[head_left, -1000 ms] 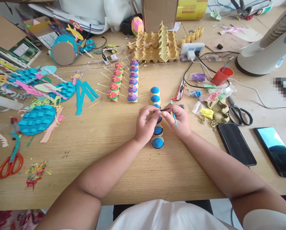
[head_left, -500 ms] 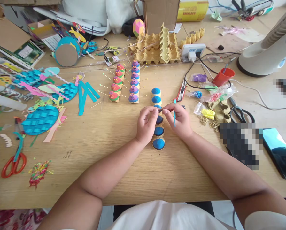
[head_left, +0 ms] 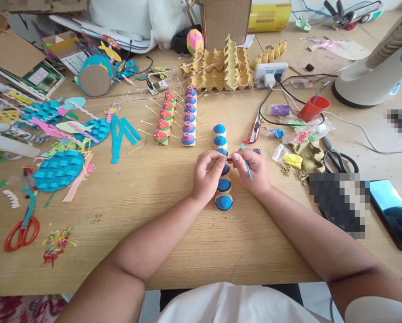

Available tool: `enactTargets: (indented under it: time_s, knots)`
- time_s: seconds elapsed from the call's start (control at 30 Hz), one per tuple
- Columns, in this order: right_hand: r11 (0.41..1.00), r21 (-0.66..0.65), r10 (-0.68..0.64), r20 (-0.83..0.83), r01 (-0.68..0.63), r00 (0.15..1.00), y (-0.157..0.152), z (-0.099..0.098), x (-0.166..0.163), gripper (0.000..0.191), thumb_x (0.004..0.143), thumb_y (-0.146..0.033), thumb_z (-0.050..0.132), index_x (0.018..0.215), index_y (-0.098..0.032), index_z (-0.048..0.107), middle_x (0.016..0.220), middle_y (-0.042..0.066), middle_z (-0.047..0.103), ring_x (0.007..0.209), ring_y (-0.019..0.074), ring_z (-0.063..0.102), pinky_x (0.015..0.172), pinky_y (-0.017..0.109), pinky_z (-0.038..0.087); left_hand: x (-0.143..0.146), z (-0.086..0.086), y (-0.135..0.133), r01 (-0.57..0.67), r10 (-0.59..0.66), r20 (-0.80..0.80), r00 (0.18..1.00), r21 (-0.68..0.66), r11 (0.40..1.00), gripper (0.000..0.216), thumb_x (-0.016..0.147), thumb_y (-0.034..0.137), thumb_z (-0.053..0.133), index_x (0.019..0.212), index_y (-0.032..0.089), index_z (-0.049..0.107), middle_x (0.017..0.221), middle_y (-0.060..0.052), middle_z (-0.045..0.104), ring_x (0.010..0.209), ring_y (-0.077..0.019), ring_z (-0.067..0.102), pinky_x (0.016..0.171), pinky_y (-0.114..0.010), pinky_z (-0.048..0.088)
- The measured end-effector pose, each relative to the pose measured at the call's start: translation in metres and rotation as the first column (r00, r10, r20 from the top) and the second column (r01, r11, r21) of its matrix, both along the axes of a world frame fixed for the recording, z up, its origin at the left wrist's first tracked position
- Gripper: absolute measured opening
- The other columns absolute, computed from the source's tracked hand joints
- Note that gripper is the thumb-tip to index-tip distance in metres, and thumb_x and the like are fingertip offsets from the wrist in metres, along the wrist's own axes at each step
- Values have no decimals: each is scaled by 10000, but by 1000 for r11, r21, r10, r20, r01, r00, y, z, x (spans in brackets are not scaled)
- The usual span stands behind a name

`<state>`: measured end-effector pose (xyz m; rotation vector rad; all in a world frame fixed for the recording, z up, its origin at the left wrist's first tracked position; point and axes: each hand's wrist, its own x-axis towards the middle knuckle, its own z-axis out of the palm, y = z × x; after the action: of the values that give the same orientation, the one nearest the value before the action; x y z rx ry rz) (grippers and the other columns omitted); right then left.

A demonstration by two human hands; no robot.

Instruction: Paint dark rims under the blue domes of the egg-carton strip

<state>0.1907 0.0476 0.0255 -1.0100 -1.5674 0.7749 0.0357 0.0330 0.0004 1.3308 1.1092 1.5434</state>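
Observation:
Over an egg-carton strip with blue-covered domes (head_left: pixel 223 202), my two hands are close together. Dark rims run around the bases of the nearer domes. My left hand (head_left: pixel 205 174) is closed, thumb and fingertips pinching one end of a thin dark strip (head_left: pixel 230 159) that looks like soft clay. The other end is pinched by my right hand (head_left: pixel 254 171), which also holds a slim light-blue modelling stick (head_left: pixel 248 167) slanting between its fingers. Part of the middle of the carton strip is hidden by my fingers.
Painted carton caterpillars, red (head_left: pixel 166 114) and purple (head_left: pixel 188 125), stand farther back. To the right lie a red utility knife (head_left: pixel 254 130), yellow clay (head_left: pixel 292 159), black scissors (head_left: pixel 338 157), a red cup (head_left: pixel 313 109) and a phone (head_left: pixel 392 215). Orange scissors (head_left: pixel 22 233) lie left.
My right hand has shifted slightly right, so more of the dark strip shows between my hands. The blue stick has tipped from upright to slanting. My left hand stays nearly in place.

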Motion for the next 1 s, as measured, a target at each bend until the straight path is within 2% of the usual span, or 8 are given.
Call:
enactTargets:
  time_s: [0.1, 0.2, 0.37, 0.5, 0.63, 0.8, 1.0]
  knots:
    - [999, -32, 39, -28, -40, 999, 1, -4, 1, 655, 1017, -799, 551, 735, -220, 671, 684, 13, 662, 658, 150, 583, 670, 325, 512, 0, -3, 1, -15, 15, 8, 1000, 17, 1000, 402, 973, 633, 774, 892, 240, 748, 994, -62, 760, 1059, -224, 711, 1011, -381, 565]
    - [998, -36, 55, -47, -57, 997, 2, -6, 1, 625, 1038, -787, 518, 884, -221, 735, 771, 24, 708, 709, 160, 622, 692, 330, 538, 0, -4, 2, -44, 44, 47, 998, 11, 999, 408, 968, 629, 785, 878, 234, 737, 988, -47, 751, 1037, -205, 703, 1021, -366, 553]
    - [996, 49, 71, 25, -72, 997, 3, -6, 1, 490, 988, -718, 684, 1048, -235, 737, 840, 21, 719, 768, 177, 637, 747, 352, 571, 2, -3, 3, -73, 77, 123, 989, -39, 997, 475, 931, 684, 797, 836, 230, 695, 906, -12, 721, 931, -168, 679, 938, -318, 557]
    - [994, 76, 74, 97, -81, 993, 6, -9, 0, 399, 949, -640, 785, 1012, -249, 733, 866, 26, 745, 790, 186, 647, 771, 367, 577, 3, -1, 3, -69, 76, 113, 991, -63, 996, 539, 916, 741, 774, 797, 226, 671, 876, -7, 707, 905, -164, 672, 909, -308, 557]
    - [993, 93, 70, 89, -78, 994, 7, -12, 0, 315, 996, -563, 754, 958, -252, 731, 861, 27, 757, 778, 179, 648, 776, 365, 578, 3, 0, 2, -63, 70, 92, 993, -74, 995, 559, 917, 761, 758, 783, 225, 672, 877, -10, 717, 910, -167, 679, 922, -314, 555]
    - [993, 105, 56, 71, -63, 996, 5, -11, 2, 422, 1066, -614, 622, 880, -242, 687, 817, 23, 723, 744, 165, 620, 740, 344, 543, 3, 1, 1, -100, 106, 75, 991, -82, 992, 555, 1022, 754, 611, 904, 233, 758, 963, -38, 788, 990, -194, 734, 958, -339, 571]
    - [996, 59, 66, 76, -71, 995, 2, -10, 2, 542, 1101, -658, 517, 809, -232, 681, 759, 28, 726, 717, 169, 642, 743, 347, 538, 3, 2, -2, -62, 64, 44, 997, -39, 997, 479, 1046, 684, 632, 973, 239, 794, 1096, -64, 822, 1126, -223, 747, 1079, -385, 558]
